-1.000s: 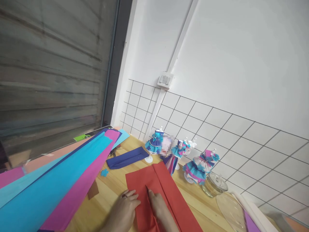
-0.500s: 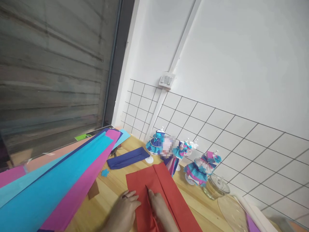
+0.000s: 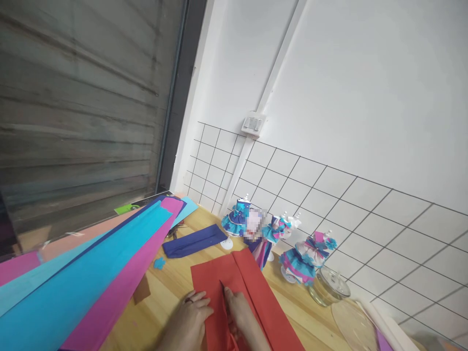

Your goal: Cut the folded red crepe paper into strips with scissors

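A folded sheet of red paper [image 3: 266,297] lies on the wooden table in front of me. My right hand [image 3: 238,309] is closed around dark scissors [image 3: 222,286]; only their narrow pointed blades show, and the handles are hidden in the palm. The blades rest at the upper end of a lengthwise slit in the red paper, whose edges buckle below. Just left of the slit, my left hand [image 3: 193,312], with a dark ring on one finger, presses its outstretched fingers on the left edge of the sheet.
Long blue paper [image 3: 87,273] and magenta paper [image 3: 120,282] reach across the left. Beyond the red sheet lie a folded navy piece [image 3: 195,241] and a small blue flower [image 3: 159,263]. Several mini dress forms, one at right [image 3: 305,258], stand near a glass pot [image 3: 331,287] by the wire grid.
Both hands and the red paper are nearly where they were. The view has shifted very slightly, and the scissor tips sit at about the same spot.
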Tool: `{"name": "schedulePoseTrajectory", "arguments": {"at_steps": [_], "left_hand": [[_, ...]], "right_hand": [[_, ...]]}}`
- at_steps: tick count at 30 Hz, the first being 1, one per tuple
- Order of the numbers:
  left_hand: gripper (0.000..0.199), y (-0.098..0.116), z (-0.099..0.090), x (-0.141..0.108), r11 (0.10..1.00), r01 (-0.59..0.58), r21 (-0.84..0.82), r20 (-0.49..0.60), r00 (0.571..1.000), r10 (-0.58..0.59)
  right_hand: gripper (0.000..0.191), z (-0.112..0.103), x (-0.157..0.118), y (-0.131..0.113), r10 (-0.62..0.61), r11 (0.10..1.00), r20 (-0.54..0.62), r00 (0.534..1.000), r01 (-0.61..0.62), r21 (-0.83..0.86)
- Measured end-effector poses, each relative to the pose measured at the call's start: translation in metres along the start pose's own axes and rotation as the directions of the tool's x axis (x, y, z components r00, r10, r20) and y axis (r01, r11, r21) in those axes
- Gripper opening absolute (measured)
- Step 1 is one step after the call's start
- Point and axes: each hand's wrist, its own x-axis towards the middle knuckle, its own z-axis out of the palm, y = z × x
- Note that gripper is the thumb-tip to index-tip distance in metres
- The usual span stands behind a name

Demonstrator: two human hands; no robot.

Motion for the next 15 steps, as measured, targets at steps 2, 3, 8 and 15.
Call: {"name": "schedulePoseTrajectory", "arguments": {"at_steps": [2, 3, 8, 15], "left_hand": [[0.044, -0.004, 0.005, -0.001, 0.999, -0.03, 0.014, -0.045, 0.999, 0.03], [0.043, -0.005, 0.007, -0.001, 0.999, -0.037, 0.014, -0.061, 0.997, 0.038], [0.042, -0.006, 0.008, -0.002, 1.0, -0.02, -0.004, -0.029, 0.999, 0.02], [0.044, -0.003, 0.006, -0.001, 1.0, 0.014, 0.002, 0.015, 1.0, -0.014]], "right_hand": [[0.053, 0.0, 0.0, -0.006, 0.04, 0.999, 0.006, 0.999, -0.04, 0.004], [0.054, 0.0, 0.0, -0.008, 0.054, 0.999, 0.005, 0.999, -0.054, 0.005], [0.056, 0.0, -0.002, -0.015, 0.084, 0.996, 0.0, 0.996, -0.084, 0.009], [0.053, 0.0, -0.002, -0.015, 0.089, 0.996, -0.001, 0.996, -0.089, 0.03]]}}
